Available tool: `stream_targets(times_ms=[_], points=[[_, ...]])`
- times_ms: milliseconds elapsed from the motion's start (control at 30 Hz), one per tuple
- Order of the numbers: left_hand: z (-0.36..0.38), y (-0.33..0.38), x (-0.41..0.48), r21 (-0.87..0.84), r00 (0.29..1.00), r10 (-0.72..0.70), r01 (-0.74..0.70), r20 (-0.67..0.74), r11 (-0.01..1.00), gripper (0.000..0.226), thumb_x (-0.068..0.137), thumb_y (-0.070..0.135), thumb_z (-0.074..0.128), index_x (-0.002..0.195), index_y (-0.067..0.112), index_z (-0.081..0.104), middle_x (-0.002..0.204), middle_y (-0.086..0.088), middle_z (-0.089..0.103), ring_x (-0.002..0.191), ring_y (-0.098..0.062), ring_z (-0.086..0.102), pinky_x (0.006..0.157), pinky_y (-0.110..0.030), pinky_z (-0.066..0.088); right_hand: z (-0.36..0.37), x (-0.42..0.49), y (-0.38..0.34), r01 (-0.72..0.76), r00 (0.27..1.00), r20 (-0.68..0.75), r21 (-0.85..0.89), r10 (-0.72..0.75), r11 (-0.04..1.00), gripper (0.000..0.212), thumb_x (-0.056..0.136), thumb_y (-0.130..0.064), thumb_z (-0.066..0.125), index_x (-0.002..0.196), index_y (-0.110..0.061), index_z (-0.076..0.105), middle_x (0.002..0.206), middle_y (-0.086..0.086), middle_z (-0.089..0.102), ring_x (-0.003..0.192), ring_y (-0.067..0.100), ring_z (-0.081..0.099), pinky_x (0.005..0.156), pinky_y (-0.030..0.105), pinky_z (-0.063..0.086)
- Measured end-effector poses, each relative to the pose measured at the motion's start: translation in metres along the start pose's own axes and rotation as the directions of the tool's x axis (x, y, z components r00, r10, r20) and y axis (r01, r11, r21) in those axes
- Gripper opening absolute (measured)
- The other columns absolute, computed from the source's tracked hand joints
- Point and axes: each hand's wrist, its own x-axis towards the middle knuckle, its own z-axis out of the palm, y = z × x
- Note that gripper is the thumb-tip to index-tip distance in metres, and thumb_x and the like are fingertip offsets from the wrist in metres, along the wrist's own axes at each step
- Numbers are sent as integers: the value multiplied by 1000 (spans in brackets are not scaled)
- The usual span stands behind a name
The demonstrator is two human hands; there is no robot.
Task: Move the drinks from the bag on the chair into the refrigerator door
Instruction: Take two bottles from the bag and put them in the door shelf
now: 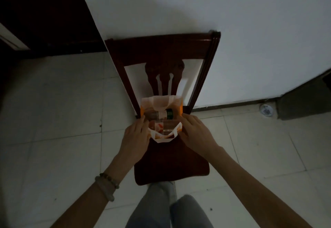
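An orange and white bag stands open on the seat of a dark wooden chair, against its backrest. Inside lie drinks: a bottle with a green cap on its side at the top, and another bottle with a red and white label below it. My left hand holds the bag's left edge and my right hand holds its right edge, spreading the mouth apart. The refrigerator is not in view.
The chair stands against a white wall. A dark wooden door or cabinet is at the upper left. Pale floor tiles lie on both sides. A grey box and a small round object sit at the right. My legs are below.
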Motion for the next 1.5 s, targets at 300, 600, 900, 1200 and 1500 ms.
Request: stream_targets(times_ms=[300, 600, 900, 1200, 1500], points=[[51, -37, 79, 1, 992, 71, -71, 100, 997, 51, 75, 26, 73, 117, 2, 59, 130, -20, 54, 113, -35, 56, 89, -45, 48, 61, 78, 43, 2, 984, 176, 100, -20, 995, 44, 71, -6, 73, 111, -3, 57, 106, 19, 64, 93, 37, 61, 72, 43, 55], [92, -57, 120, -3, 998, 32, -32, 53, 999, 45, 84, 29, 48, 125, 9, 46, 131, -17, 53, 122, -33, 48, 100, -45, 38, 167, 140, 85, -10, 879, 476, 20, -1, 1000, 36, 82, -10, 58, 117, -6, 52, 117, 21, 54, 107, 37, 51, 91, 46, 44], [130, -66, 114, 76, 992, -57, 48, 116, 996, 54, 86, 37, 44, 127, 3, 52, 135, -17, 52, 131, -29, 41, 113, -43, 12, 235, 154, 91, 39, 738, 673, 16, -40, 999, 65, 80, -45, 58, 127, -5, 39, 129, 19, 46, 117, 34, 44, 98, 43, 35], [137, -62, 113, 148, 987, -151, 142, 52, 979, 61, 81, 42, 51, 126, 1, 52, 133, -20, 53, 129, -32, 43, 112, -49, 17, 278, 152, 113, 158, 728, 685, -180, 9, 971, 64, 85, -35, 57, 134, -4, 29, 135, 23, 37, 122, 37, 36, 97, 46, 40], [131, -58, 116, 187, 984, -177, 177, -16, 966, 52, 82, 36, 47, 120, 3, 57, 125, -17, 59, 123, -30, 50, 110, -47, 23, 276, 157, 114, 186, 730, 683, -241, 30, 953, 63, 86, -41, 55, 130, -3, 32, 131, 22, 41, 117, 36, 42, 89, 47, 42]])
